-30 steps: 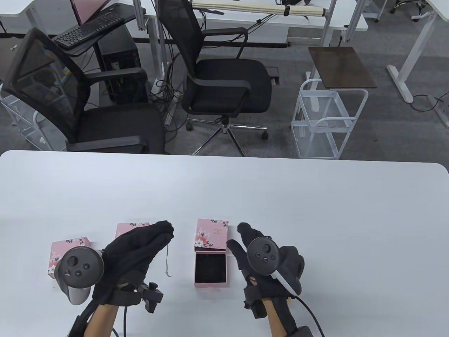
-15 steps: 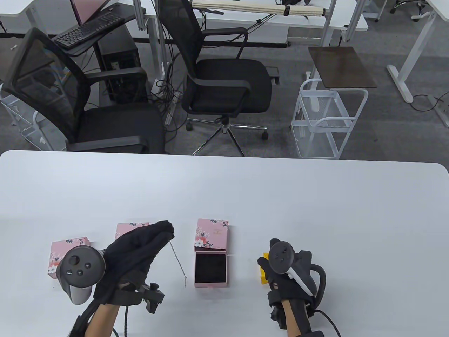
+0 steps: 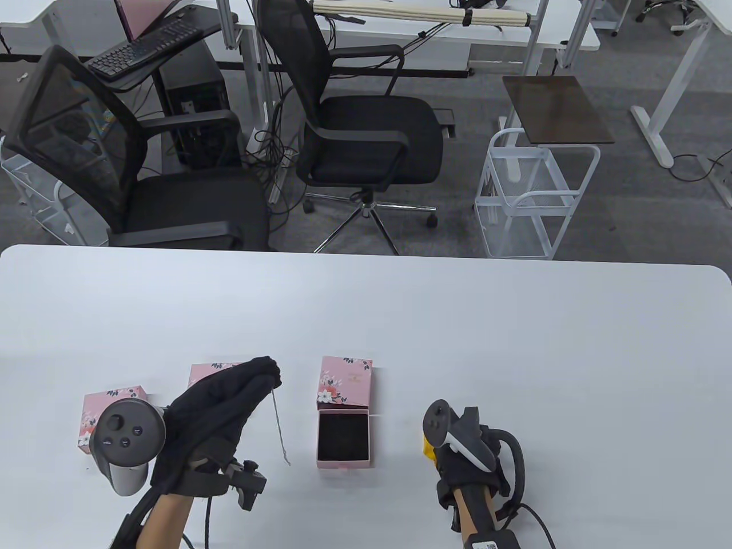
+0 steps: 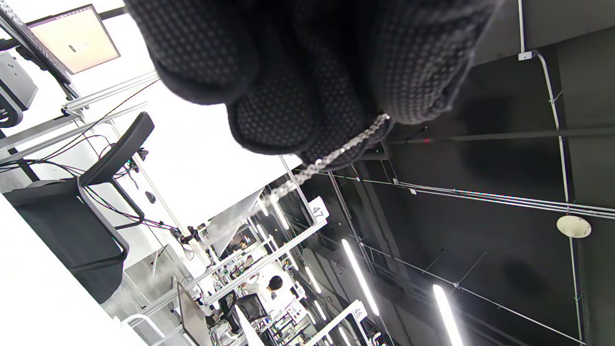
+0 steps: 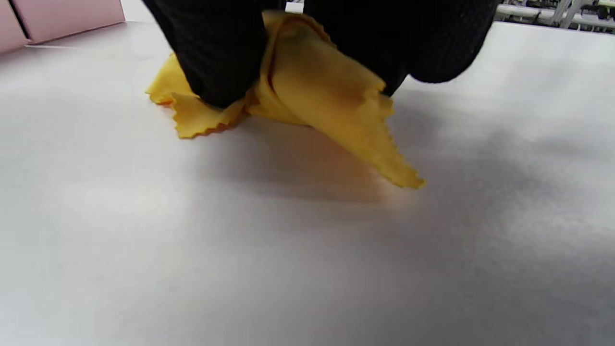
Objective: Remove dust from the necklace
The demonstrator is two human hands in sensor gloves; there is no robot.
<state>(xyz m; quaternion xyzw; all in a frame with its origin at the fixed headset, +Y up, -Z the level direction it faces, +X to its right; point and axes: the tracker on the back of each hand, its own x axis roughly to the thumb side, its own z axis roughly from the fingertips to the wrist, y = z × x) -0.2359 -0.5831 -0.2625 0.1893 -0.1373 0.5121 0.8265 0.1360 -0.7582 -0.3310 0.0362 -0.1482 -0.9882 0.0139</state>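
A thin silver necklace (image 3: 279, 426) hangs from the fingertips of my left hand (image 3: 260, 374), raised above the table left of the open box. The left wrist view shows the chain (image 4: 336, 156) pinched between gloved fingers (image 4: 288, 110). To the right of the box, my right hand (image 3: 452, 452) is down on the table (image 3: 514, 354), its fingers closed round a yellow cloth (image 3: 428, 449). In the right wrist view the cloth (image 5: 317, 81) is bunched between thumb and fingers, with its corners trailing on the tabletop.
An open pink box with a black lining (image 3: 343, 437) sits between the hands, its floral lid (image 3: 345, 382) leaning behind it. Two closed pink floral boxes (image 3: 108, 403) (image 3: 209, 372) lie behind my left hand. Office chairs stand beyond the far table edge.
My right hand swung away from the box, came down on the table and closed on the yellow cloth. The necklace swings a little under my left hand, which stayed in place.
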